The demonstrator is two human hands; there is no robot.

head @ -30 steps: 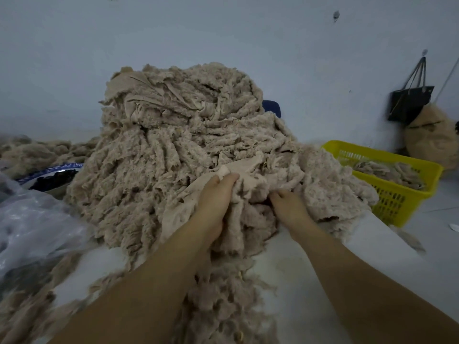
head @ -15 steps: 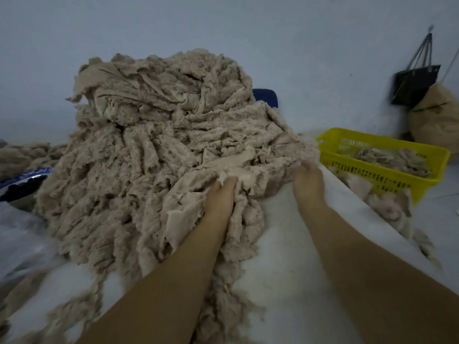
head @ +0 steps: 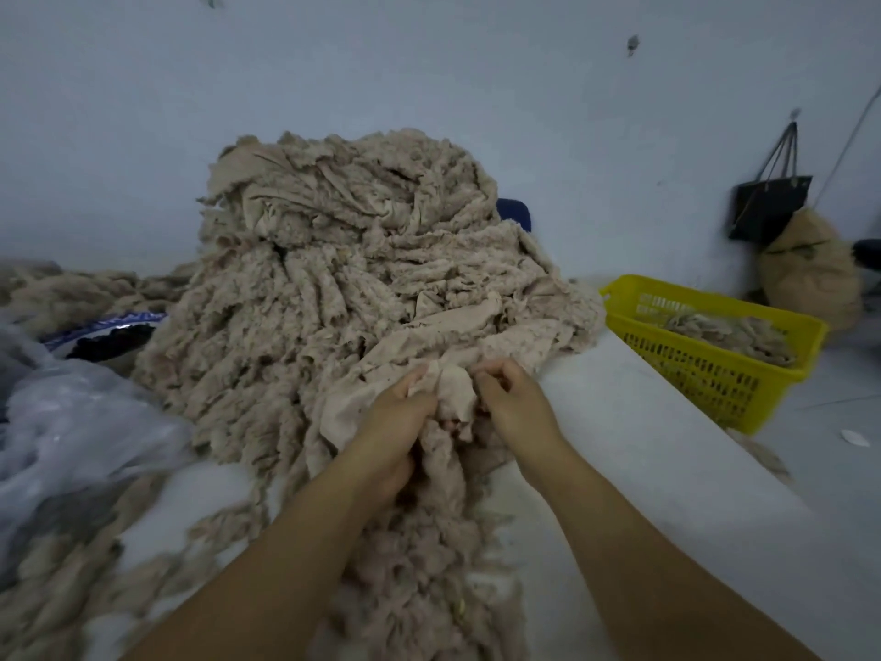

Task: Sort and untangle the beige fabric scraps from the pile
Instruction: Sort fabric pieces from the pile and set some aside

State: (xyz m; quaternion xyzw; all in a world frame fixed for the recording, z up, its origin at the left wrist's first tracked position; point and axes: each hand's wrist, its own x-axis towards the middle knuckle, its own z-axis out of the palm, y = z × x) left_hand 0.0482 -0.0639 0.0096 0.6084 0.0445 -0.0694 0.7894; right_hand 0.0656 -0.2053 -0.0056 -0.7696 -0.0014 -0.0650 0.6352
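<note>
Well to the left of the fingers, a crumpled clear plastic bag (head: 71, 422), lying on the white table (head: 643, 446). Just beyond the fingers and spreading left of them, the tall pile of beige fabric scraps (head: 343, 288), heaped up against the pale wall (head: 429, 64), with loose tangles trailing down the table toward the camera. At the pile's near foot, the left hand (head: 400, 422), fingers curled and clenched round a smooth beige scrap (head: 453, 388) (flatter than the fuzzy stuff around it), thumb raised against the cloth. Just beside it, on the same scrap, the right hand (head: 515, 403), fingers bent inward, tips pinching the scrap's upper edge. Between the two sets of fingers, the scrap bunched up and running on into the pile. Well to the right of the fingers, past the table's edge, a yellow basket (head: 715, 369) partly filled with beige strips (head: 729, 331). Farther right and back, a black bag (head: 770, 207) hanging on the wall above a brown sack (head: 805, 274).
</note>
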